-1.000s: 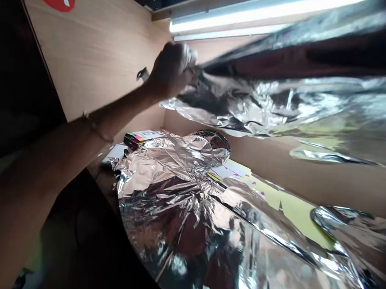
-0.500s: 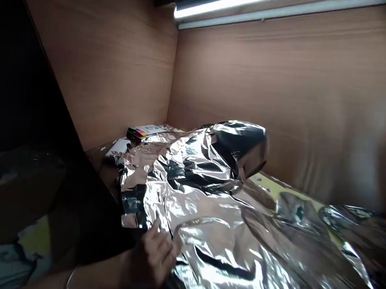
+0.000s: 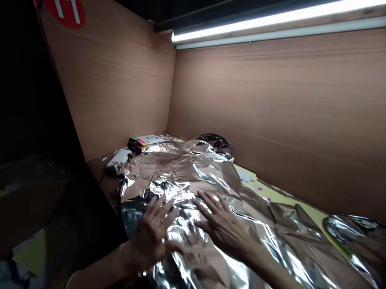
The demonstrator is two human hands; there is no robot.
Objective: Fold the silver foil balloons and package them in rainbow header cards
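A crumpled silver foil sheet (image 3: 204, 174) spreads across the centre and lower right of the frame, creased and full of bright reflections. On its lower middle part the left hand (image 3: 151, 236) lies palm down, flat and empty, its fingers spread and its thumb out to the side. The right hand (image 3: 223, 226), just to its right in the frame, lies likewise flat, fingers parted, grasping nothing. Beyond the foil, right of centre, a yellow sheet (image 3: 291, 200) with purple marks shows along the back wall (image 3: 282, 102); a second foil piece (image 3: 365, 233) sits at the right edge. Left of centre are a box (image 3: 148, 140) with coloured edges and a white object (image 3: 120, 157). A lit tube (image 3: 270, 22) crosses the upper right; a red "11" sticker (image 3: 61, 1) marks the upper left.
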